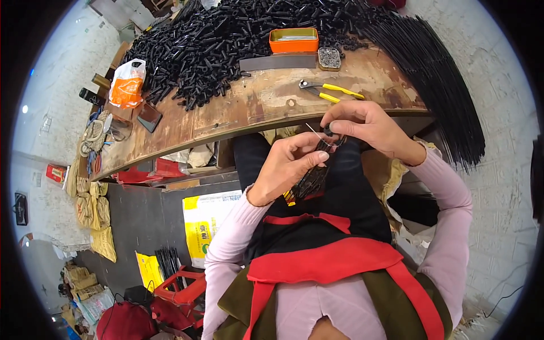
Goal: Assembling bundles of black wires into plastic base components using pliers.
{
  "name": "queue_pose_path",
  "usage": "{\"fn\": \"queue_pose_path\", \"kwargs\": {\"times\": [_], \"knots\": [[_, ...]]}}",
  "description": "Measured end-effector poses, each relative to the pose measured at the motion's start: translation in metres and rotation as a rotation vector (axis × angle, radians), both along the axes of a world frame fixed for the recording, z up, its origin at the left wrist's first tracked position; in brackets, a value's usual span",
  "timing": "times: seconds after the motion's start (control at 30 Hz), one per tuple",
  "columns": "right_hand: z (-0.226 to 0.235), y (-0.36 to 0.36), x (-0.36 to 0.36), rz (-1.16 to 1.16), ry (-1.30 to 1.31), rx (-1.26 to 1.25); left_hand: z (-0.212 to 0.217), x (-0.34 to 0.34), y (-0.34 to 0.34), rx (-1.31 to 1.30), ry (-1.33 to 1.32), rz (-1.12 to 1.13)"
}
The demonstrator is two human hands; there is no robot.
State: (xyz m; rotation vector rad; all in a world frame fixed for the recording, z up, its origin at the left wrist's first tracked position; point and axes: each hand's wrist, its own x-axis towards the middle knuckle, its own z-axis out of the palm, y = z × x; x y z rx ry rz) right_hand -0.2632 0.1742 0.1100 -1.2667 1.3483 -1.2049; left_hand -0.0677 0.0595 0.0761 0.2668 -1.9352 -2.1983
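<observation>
While the left hand (290,165) grips a dark bundle (309,184) above the lap (354,195), the right hand (362,127) pinches a small black piece (328,131) close beside it. Beyond them, 1 pair of yellow-handled pliers (342,89), 1 orange tin (294,47) and heaped black tubes (209,54) lie on the counter (263,102).

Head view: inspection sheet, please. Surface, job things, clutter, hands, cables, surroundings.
Surface: wooden bench, worn and stained.
Job things: dark bundle, small black part, thin wire.
Clutter: heap of black tubes, orange tin, pliers, bag, long black rods overhanging the bench.
Hands: left hand holds the dark bundle; right hand pinches the black part.
Cables: thin dark cord, low at right.
Surroundings: white wall, red stool, yellow-and-white sack.
</observation>
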Motion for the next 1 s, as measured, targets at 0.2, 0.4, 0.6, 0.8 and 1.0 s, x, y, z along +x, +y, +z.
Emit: {"fn": "queue_pose_path", "kwargs": {"times": [0.2,0.4,0.6,0.8,1.0], "knots": [[0.002,0.008,0.009,-0.100,-0.055,-0.068,0.009,0.004,0.010,0.105,0.045,0.105],[0.004,0.011,0.004,-0.068,-0.033,-0.054,0.005,0.005,0.010,0.093,-0.011,0.122],[0.016,0.019,0.002,-0.080,0.040,-0.009,0.002,-0.002,0.012,0.123,0.017,0.103],[0.016,0.021,0.001,-0.078,0.083,-0.050,-0.002,-0.005,0.013,0.077,0.095,0.092],[0.019,0.013,-0.006,0.056,0.067,-0.039,0.003,-0.003,0.017,0.035,0.101,0.084]]}}
